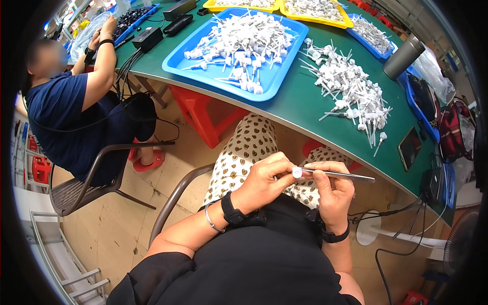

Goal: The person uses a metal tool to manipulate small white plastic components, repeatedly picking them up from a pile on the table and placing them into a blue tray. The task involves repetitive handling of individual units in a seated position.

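Above my lap, my left hand (265, 178) pinches a small white plastic part (297, 172) with a round head. My right hand (333, 194) is closed around slim metal tweezers (353, 176), whose tip end meets the white part between the two hands. In front of me, a blue tray (280, 81) on the green table holds a heap of similar white parts (249, 38) with thin stems. To its right, a loose pile of such parts (351, 89) lies directly on the tabletop.
Yellow trays (341, 19) and another blue tray (370, 35) stand farther back. A grey thermos (404, 56), a phone (409, 148) and a black box (432, 184) with cables occupy the right side. At left, a co-worker (66, 109) sits beside a black box (148, 38). A red stool (203, 114) stands below.
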A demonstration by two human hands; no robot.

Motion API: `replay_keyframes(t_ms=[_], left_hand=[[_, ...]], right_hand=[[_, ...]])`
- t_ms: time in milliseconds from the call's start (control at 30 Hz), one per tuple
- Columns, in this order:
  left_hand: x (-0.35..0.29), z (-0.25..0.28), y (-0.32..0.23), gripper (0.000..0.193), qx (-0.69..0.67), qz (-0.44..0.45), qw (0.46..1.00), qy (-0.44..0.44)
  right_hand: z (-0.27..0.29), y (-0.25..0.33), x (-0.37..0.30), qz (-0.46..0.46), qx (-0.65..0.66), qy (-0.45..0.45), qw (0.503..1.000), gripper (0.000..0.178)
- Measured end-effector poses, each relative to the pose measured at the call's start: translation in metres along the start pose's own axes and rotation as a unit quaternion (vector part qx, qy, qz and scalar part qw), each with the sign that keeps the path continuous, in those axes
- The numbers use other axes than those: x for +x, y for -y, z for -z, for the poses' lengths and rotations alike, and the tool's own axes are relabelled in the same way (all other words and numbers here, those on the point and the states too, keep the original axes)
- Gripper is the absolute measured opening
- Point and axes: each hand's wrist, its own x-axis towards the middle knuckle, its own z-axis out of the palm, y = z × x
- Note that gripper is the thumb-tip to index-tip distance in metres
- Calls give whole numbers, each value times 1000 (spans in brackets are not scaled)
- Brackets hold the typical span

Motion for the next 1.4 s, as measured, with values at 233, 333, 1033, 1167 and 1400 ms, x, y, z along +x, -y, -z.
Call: replay_keyframes(t_ms=[233,333,1033,1167,1400], left_hand=[[0,1,2,10,51,-32,998,7],[0,2,1,12,70,-40,997,9],[0,0,2,13,103,-67,992,-8],[0,0,1,13,102,-65,993,-10],[-1,-2,1,14,107,-66,992,-6]], right_hand=[[0,0,-1,17,-46,-3,999,9],[0,-1,0,15,-44,-8,999,9],[-4,-1,-2,-1,-43,-36,998,7],[-6,0,-3,5,-66,-40,997,7],[0,-1,-2,58,-207,1,977,6]])
